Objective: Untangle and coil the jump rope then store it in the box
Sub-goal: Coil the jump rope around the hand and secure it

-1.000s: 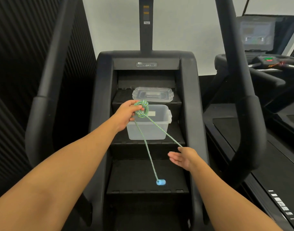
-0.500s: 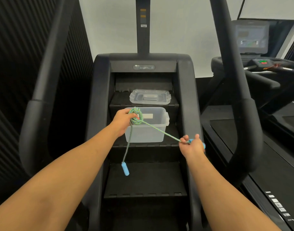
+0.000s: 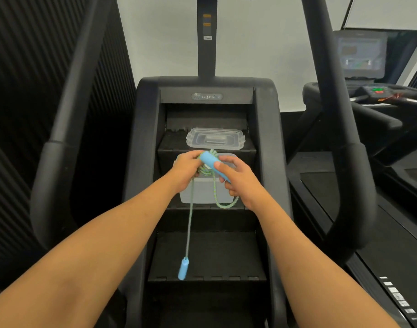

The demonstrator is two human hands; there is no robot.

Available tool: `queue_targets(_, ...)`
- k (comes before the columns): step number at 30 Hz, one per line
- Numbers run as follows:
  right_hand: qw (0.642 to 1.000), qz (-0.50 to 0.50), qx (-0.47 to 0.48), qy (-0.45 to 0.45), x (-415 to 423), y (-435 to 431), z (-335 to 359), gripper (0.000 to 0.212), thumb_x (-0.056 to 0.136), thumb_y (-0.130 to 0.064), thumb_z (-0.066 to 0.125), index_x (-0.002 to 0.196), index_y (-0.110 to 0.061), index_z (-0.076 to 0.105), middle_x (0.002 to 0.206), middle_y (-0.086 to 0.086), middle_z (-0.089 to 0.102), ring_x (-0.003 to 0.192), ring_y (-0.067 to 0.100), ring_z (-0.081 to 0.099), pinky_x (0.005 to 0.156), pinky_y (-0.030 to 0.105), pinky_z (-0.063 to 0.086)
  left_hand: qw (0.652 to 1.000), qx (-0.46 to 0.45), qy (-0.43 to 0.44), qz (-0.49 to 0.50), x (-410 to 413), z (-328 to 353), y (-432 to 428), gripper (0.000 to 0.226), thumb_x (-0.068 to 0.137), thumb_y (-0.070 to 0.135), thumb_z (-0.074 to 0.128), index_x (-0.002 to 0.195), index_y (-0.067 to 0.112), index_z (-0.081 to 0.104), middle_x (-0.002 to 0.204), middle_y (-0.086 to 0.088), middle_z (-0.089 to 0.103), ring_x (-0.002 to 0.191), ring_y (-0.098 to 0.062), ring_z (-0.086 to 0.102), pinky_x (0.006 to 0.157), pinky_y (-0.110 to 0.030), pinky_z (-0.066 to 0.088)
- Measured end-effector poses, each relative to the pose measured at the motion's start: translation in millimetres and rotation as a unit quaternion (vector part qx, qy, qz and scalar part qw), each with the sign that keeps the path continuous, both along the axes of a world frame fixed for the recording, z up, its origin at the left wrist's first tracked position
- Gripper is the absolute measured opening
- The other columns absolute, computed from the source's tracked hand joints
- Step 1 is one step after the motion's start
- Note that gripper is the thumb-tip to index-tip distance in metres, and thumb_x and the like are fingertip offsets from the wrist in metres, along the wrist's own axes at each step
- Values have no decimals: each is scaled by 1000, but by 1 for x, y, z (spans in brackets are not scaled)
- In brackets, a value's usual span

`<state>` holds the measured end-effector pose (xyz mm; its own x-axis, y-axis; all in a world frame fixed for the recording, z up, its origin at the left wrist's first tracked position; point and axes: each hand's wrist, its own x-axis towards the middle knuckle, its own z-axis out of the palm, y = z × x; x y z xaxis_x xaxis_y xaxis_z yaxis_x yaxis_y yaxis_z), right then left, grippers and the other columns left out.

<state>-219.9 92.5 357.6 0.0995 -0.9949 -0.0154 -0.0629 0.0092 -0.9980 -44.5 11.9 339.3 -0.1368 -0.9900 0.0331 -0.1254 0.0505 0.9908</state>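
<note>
My left hand [image 3: 187,170] grips a small coil of green jump rope [image 3: 206,170] above a clear plastic box [image 3: 202,192] on a step of the stair machine. Close beside it, my right hand [image 3: 237,179] is shut on one blue handle [image 3: 214,165], its tip against the coil. A slack loop of rope [image 3: 224,204] droops between the two hands. One strand hangs straight down from the coil to the other blue handle [image 3: 183,268], which dangles over the lower step.
The box's clear lid [image 3: 215,139] lies on the step above. Black side rails [image 3: 143,185] of the stair machine flank the steps, with curved handrails [image 3: 354,162] beyond. A treadmill [image 3: 380,95] stands at the right. Dark slatted wall at the left.
My right hand has carried its blue handle from the right rail up to the coil at my left hand. The taut strand between them is slack now. The dangling handle hangs lower.
</note>
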Motion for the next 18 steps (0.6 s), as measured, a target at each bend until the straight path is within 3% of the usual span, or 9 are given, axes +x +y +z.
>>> queue_targets(3, 999, -17, 18, 30, 2, -4, 4, 53, 99, -43, 61, 148, -37, 41, 84, 4, 58, 54, 8, 43, 47, 21, 33, 998, 14, 55, -29, -4, 4, 2, 27, 105, 13, 53, 125, 15, 71, 108, -6, 70, 91, -18, 59, 73, -31, 45)
queue_targets(7, 995, -69, -16, 75, 0, -7, 1, 48, 100, -38, 59, 146, -26, 53, 95, 2, 61, 65, 11, 51, 47, 16, 36, 991, 24, 119, -58, -6, 11, 6, 27, 106, 24, 56, 129, 15, 67, 108, -3, 69, 91, -14, 61, 73, -28, 47)
queue_targets(9, 991, -78, -52, 97, 1, -8, -2, 34, 100, -34, 58, 126, -14, 68, 80, 5, 53, 66, 16, 45, 50, 22, 33, 992, 17, 99, -77, -6, 15, 9, 26, 106, 25, 57, 128, 19, 68, 111, -4, 68, 93, -15, 60, 70, -28, 46)
queue_targets(12, 984, -79, -66, 148, 3, -10, -2, 32, 98, -34, 57, 103, -8, 74, 67, 2, 45, 61, 16, 40, 57, 33, 34, 993, 12, 68, -96, -4, 18, 14, 27, 104, 28, 60, 129, 24, 68, 116, -4, 70, 96, -16, 62, 63, -26, 47)
queue_targets(14, 969, -115, -59, 210, 5, -12, -1, 31, 96, -37, 58, 105, -10, 71, 73, 2, 57, 65, 18, 51, 62, 36, 43, 994, -10, 14, -111, -4, 19, 18, 27, 103, 27, 62, 130, 27, 68, 118, -3, 72, 96, -15, 63, 65, -26, 49)
queue_targets(16, 951, -173, -56, 252, 8, -11, -6, 28, 95, -40, 59, 111, -17, 60, 92, 1, 65, 80, 20, 62, 69, 39, 51, 989, -47, -51, -128, -13, 20, 23, 28, 103, 25, 62, 130, 29, 68, 117, 0, 75, 93, -12, 65, 69, -26, 52)
queue_targets(18, 960, -185, -57, 205, 10, -8, -9, 27, 98, -39, 57, 118, -22, 50, 102, 1, 63, 86, 18, 61, 68, 36, 49, 988, -62, -55, -132, -23, 22, 27, 28, 103, 22, 62, 130, 29, 69, 116, 1, 75, 97, -14, 67, 75, -27, 54)
